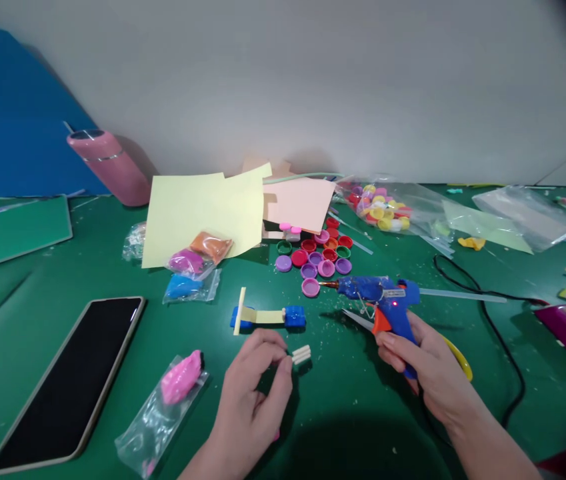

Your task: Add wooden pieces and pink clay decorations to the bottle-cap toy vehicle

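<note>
My right hand (427,363) is wrapped round the handle of a blue hot glue gun (373,288) with an orange trigger. Its nozzle points left, close to a pink-purple bottle cap (311,287), and a clear glue stick (463,295) juts from its back. Under that hand lie scissors (357,319), partly hidden, with a yellow handle. Thumb and forefinger of my left hand (255,393) pinch a small cream ridged piece (301,354). Just beyond sits a cream paper strip piece (267,317) with blue blocks at both ends.
Loose bottle caps (327,269) and a bag of caps (383,210) lie behind. At left are a phone (67,387), bagged pink clay (181,378), more clay packets (210,247), yellow paper (203,213) and a pink bottle (110,167). A black cord (505,340) runs at right.
</note>
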### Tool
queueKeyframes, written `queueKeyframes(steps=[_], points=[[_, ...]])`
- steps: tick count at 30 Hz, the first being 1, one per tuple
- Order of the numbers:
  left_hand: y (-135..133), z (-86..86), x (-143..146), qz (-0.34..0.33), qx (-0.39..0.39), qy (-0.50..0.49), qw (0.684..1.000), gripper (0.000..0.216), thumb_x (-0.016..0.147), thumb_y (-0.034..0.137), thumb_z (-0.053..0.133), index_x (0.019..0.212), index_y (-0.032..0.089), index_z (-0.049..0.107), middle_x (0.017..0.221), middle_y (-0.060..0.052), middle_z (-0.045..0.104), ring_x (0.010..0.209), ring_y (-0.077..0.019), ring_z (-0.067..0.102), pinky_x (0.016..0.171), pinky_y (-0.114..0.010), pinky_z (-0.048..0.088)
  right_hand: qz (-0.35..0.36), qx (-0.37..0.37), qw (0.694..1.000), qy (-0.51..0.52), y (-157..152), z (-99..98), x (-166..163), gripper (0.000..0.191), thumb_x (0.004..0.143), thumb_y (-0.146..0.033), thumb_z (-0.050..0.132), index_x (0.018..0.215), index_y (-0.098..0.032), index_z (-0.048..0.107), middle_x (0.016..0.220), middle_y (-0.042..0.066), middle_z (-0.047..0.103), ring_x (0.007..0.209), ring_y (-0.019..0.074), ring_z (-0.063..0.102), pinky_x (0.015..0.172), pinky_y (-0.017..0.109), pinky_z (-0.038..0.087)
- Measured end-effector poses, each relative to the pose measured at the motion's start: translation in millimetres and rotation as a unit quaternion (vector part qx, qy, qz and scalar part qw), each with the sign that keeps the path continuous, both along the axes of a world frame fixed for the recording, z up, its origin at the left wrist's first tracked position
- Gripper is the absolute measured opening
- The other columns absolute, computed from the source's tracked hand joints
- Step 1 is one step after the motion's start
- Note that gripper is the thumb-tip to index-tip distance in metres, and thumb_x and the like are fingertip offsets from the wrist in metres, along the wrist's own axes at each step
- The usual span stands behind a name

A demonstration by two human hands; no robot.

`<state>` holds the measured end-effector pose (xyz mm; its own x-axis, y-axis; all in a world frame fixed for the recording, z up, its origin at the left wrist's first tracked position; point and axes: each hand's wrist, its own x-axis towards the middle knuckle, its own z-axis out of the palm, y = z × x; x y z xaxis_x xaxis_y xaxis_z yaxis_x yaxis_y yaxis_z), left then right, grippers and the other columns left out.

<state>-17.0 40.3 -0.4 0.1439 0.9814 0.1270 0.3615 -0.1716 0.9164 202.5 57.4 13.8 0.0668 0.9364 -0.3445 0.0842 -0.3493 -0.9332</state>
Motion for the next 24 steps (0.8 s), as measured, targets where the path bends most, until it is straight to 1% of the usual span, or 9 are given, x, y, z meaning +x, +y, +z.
queueKeyframes(steps=[2,5,7,10,14,19,22,24], points=[[-0.2,5.7,4.0,-0.048,-0.064,-0.043,0.996,0.018,0.082,0.016,0.042,0.066,0.017,0.05,0.073,-0.003,0.05,0.069,-0.015,0.049,0.061,-0.026,0.038,0.003,0.003,1.0,0.006,-3.5,4.0,-2.4,0.024,0.073,-0.036,0.062,0.08,-0.016,0.05,0.046,-0.007,0.045,0.04,0.0053,0.038,0.037,0.015,0.028],[0.7,14.6,10.1,-0.117,-0.162,-0.074,0.977,0.021,0.081,0.02,0.043,0.062,0.017,0.051,0.067,-0.002,0.05,0.062,-0.0147,0.046,0.056,-0.026,0.036,0.011,0.003,1.0,-0.011,-11.4,8.4,-12.6,0.028,0.069,-0.038,0.065,0.081,-0.016,0.052,0.051,-0.005,0.051,0.043,0.0066,0.042,0.041,0.016,0.034],[1.3,18.8,12.9,-0.138,-0.193,-0.082,0.968,0.021,0.08,0.022,0.043,0.062,0.016,0.052,0.066,-0.002,0.05,0.061,-0.0146,0.045,0.056,-0.026,0.034,0.015,-0.005,1.0,-0.02,-17.3,9.6,-21.4,0.03,0.065,-0.04,0.067,0.078,-0.016,0.052,0.052,-0.004,0.053,0.042,0.0073,0.043,0.041,0.018,0.037],[1.6,22.0,15.6,-0.14,-0.204,-0.081,0.965,0.02,0.079,0.022,0.044,0.061,0.017,0.052,0.065,-0.001,0.049,0.061,-0.0141,0.044,0.056,-0.026,0.033,0.015,-0.008,1.0,-0.01,-25.2,10.2,-32.3,0.032,0.062,-0.041,0.068,0.075,-0.017,0.052,0.053,-0.004,0.053,0.041,0.0085,0.045,0.039,0.019,0.038],[1.8,24.5,20.0,-0.123,-0.206,-0.088,0.967,0.02,0.077,0.023,0.046,0.059,0.017,0.051,0.064,0.0,0.049,0.06,-0.0136,0.043,0.056,-0.026,0.033,0.003,-0.002,1.0,0.001,-30.8,10.9,-38.9,0.03,0.06,-0.036,0.07,0.074,-0.017,0.051,0.052,-0.005,0.052,0.04,0.008,0.045,0.039,0.019,0.038],[-0.9,25.3,26.8,-0.061,-0.225,-0.142,0.962,0.021,0.077,0.026,0.05,0.058,0.016,0.053,0.061,0.001,0.049,0.056,-0.0114,0.042,0.053,-0.023,0.032,-0.032,0.012,0.999,0.012,-31.6,7.3,-42.1,0.03,0.058,-0.033,0.072,0.073,-0.017,0.051,0.05,-0.005,0.052,0.04,0.0086,0.046,0.039,0.019,0.039],[-7.6,20.8,33.7,-0.003,-0.246,-0.213,0.946,0.016,0.074,0.03,0.057,0.066,0.016,0.059,0.064,0.001,0.053,0.058,-0.0108,0.045,0.054,-0.021,0.035,-0.076,0.021,0.997,0.022,-30.4,3.7,-43.6,0.031,0.058,-0.035,0.072,0.07,-0.017,0.05,0.048,-0.005,0.052,0.039,0.0088,0.046,0.038,0.02,0.039],[-12.6,15.5,41.5,0.037,-0.26,-0.26,0.929,0.015,0.069,0.03,0.064,0.076,0.017,0.064,0.073,-0.001,0.057,0.063,-0.0118,0.048,0.054,-0.021,0.037,-0.1,0.027,0.994,0.029,-29.2,2.5,-44.8,0.032,0.057,-0.036,0.073,0.068,-0.017,0.05,0.047,-0.006,0.051,0.039,0.0089,0.046,0.039,0.02,0.04]])
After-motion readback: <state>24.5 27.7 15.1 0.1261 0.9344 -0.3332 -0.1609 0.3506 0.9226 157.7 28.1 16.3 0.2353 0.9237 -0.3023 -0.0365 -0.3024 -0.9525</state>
